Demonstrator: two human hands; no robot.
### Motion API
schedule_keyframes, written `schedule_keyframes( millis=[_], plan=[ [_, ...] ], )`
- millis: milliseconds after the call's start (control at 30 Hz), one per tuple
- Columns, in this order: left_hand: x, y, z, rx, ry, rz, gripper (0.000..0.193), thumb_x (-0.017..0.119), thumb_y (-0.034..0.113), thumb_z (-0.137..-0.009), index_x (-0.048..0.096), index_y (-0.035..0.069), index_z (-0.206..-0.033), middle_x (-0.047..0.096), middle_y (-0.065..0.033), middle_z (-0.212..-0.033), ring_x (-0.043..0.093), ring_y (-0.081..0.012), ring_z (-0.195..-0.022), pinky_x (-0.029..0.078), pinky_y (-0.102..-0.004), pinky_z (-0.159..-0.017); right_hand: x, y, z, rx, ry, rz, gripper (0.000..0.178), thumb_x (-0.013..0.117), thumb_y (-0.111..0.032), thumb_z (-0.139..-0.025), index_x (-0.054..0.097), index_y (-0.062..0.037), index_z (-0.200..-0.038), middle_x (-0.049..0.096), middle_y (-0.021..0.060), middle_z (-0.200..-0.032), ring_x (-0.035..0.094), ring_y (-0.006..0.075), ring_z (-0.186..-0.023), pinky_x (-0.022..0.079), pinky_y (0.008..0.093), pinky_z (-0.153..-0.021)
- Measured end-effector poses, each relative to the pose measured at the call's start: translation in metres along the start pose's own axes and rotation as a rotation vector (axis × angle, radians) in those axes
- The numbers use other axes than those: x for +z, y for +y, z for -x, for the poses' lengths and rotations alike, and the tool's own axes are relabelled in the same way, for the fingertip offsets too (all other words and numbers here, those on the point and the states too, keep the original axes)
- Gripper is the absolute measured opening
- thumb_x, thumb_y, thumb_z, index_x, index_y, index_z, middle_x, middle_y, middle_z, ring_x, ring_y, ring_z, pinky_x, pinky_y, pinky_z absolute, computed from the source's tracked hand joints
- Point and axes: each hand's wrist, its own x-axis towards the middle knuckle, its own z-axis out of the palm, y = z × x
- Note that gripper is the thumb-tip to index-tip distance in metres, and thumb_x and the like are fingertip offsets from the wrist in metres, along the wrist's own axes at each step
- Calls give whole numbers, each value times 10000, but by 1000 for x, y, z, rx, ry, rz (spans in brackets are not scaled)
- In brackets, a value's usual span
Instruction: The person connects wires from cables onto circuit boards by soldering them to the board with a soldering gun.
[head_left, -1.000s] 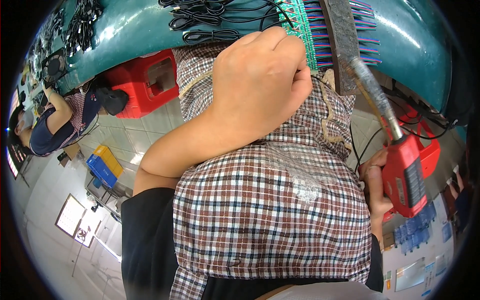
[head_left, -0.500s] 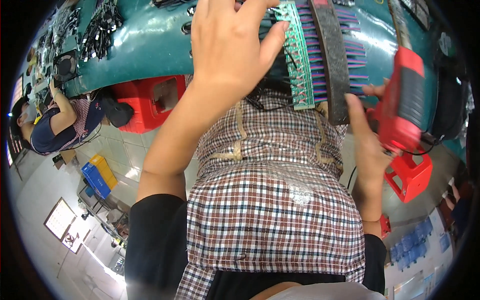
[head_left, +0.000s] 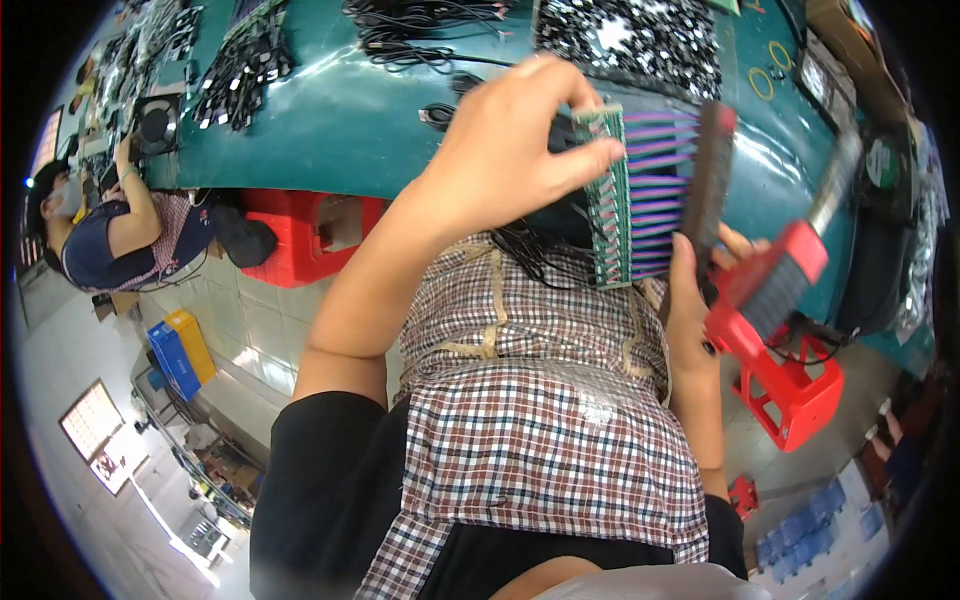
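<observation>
My left hand (head_left: 510,150) reaches up from the lap and grips the edge of a long green connector strip (head_left: 608,190) with its fingertips. Rows of purple wires (head_left: 655,190) run from the strip to a black bar (head_left: 710,185). The assembly lies at the near edge of the green bench (head_left: 330,120). My right hand (head_left: 695,300) is just below the black bar, shut around a red powered hand tool (head_left: 770,285) whose metal shaft (head_left: 835,185) points up and to the right. A checked apron (head_left: 540,430) covers my lap.
A tray of small black and white parts (head_left: 630,35) lies beyond the assembly. Black cable bundles (head_left: 240,70) lie on the bench at the left. Red stools (head_left: 310,230) (head_left: 800,390) stand under the bench. Another person (head_left: 110,230) works at the far left, near blue and yellow crates (head_left: 180,350).
My left hand has moved up from my lap onto the green strip. The red tool has swung from low at the right up beside the black bar, and the view has shifted toward the bench.
</observation>
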Motion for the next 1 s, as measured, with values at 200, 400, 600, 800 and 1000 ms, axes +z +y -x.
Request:
schedule_keyframes(
  millis=[200,400,600,800,1000],
  plan=[
    [-43,21,21,-570,-204,870,262,789,177,-888,559,70,-953,568,32,-765,541,-50,-681,454,-210,-555,-29,-8,-6,199,57,-287,531,724,41,-893,357,4,-1275,618,204,-1202,674,233,-971,573,343,-859],
    [-157,-36,27,-685,397,679,193,705,280,-908,681,88,-906,655,24,-724,564,-38,-513,390,-173,-430,-33,13,-7,193,174,-199,512,753,29,-885,410,15,-1265,647,191,-1160,660,204,-944,552,296,-802],
    [-347,-211,19,-858,464,323,252,768,322,-890,725,89,-976,723,-32,-837,680,-113,-702,499,-217,-579,-32,13,-8,235,150,-233,548,758,26,-882,409,32,-1304,649,179,-1141,650,199,-939,545,295,-776],
    [-324,-319,-40,-835,356,-434,393,687,392,-912,690,-1,-912,661,-88,-691,638,-205,-606,524,-344,-572,-34,19,-5,235,201,-275,587,759,30,-876,400,49,-1339,654,170,-1154,651,203,-926,546,300,-773],
    [-204,-333,-42,-775,-179,-695,544,481,604,-963,599,301,-1400,540,-144,-1478,526,-356,-1346,388,-564,-1102,-44,9,-4,336,203,-224,620,766,-3,-879,399,65,-1375,648,150,-1173,645,196,-930,539,318,-812]
  ],
)
